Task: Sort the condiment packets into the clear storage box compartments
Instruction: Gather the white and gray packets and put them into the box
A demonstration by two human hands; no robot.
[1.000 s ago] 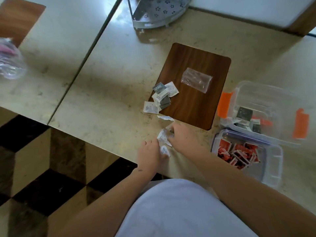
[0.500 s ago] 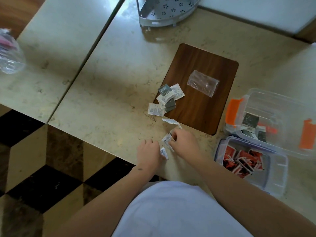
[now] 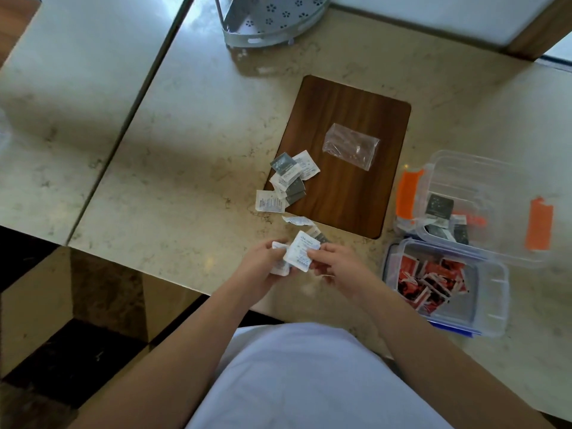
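Observation:
Near the table's front edge, my left hand (image 3: pixel 262 264) and my right hand (image 3: pixel 337 265) meet over a small stack of white packets (image 3: pixel 299 251); both grip it, the right pinching the top packet. A loose pile of white and grey packets (image 3: pixel 286 179) lies at the wooden board's left edge, with one white packet (image 3: pixel 297 220) closer to my hands. At the right stand two clear boxes: the far box (image 3: pixel 489 181) with orange latches holds grey packets (image 3: pixel 439 207), the near box (image 3: pixel 492 292) holds red packets (image 3: pixel 428 281).
A dark wooden board (image 3: pixel 349 193) lies mid-table with an empty clear plastic bag (image 3: pixel 351 146) on it. A grey perforated metal rack (image 3: pixel 272 17) stands at the back. A seam (image 3: pixel 130 119) splits the tabletop on the left. Checked floor shows below the front edge.
Both hands have lifted off the table and turned, and the white packets they gathered now stand up between them. The camera has shifted slightly.

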